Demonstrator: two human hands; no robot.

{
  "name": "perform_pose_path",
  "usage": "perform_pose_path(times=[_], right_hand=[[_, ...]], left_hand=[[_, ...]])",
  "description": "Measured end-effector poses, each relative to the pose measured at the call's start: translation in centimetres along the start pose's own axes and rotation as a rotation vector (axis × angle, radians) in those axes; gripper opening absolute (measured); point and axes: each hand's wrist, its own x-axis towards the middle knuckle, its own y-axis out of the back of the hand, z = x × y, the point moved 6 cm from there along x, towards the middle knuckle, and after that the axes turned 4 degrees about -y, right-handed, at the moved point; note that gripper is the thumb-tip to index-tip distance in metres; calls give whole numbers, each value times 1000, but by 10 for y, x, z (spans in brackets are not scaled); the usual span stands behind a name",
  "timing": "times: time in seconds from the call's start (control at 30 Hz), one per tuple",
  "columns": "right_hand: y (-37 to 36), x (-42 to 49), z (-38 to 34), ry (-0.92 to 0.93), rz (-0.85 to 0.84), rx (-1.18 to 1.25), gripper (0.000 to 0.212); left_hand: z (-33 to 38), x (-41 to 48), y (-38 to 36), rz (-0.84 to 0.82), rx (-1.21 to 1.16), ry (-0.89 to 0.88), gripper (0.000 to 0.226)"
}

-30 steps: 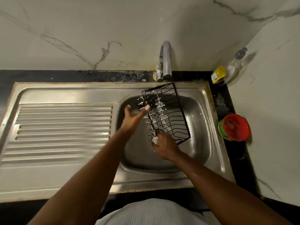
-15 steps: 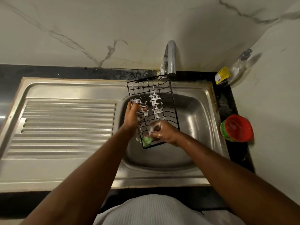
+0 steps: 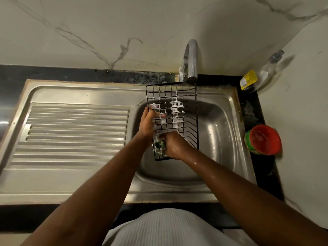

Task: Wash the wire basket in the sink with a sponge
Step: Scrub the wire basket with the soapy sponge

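The fingers point(image 3: 151, 112) of the left hand point(image 3: 147, 123) are curled round the left side wires of the one black wire basket point(image 3: 189, 103), with a fingertip or two showing through the mesh from behind, though their exact count cannot be told. The right hand point(image 3: 175, 147) has its fingers point(image 3: 170, 137) bent round a single green sponge point(image 3: 160, 146), covered in white foam, and presses it against the near left corner of the basket. Both hands are wet, and both forearms reach in from the bottom edge. The basket is held tilted above the bowl of the sink point(image 3: 225, 125), its far end up by the spout and its near end lower over the bowl. Patches of white suds fill many squares of its mesh in the upper middle. There is one sink bowl, and to its left one ribbed drainboard point(image 3: 76, 132) of the same steel sheet. One curved metal faucet point(image 3: 191, 57) stands behind the bowl, its spout just above the basket's far rim. On the black counter point(image 3: 248, 110) to the right are two containers, well apart from each other: one clear pump bottle point(image 3: 255, 78) with a yellow label, lying tilted in the back corner, and one green tub with a red lid point(image 3: 263, 139) near the side wall. Pale veined marble point(image 3: 88, 32) covers the walls behind and to the right.
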Motion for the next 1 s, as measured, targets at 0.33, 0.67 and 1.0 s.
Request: perform_pose_path(times=[0.33,0.67,1.0], right_hand=[[0,6,-11,77,-204,-100,21],[-2,8,-25,106,-183,-424,12],[39,9,-5,54,-326,14,19]], left_hand=[[4,4,11,89,-73,-28,47],[1,7,3,93,-94,39,73],[27,2,-3,-9,173,-219,20]])
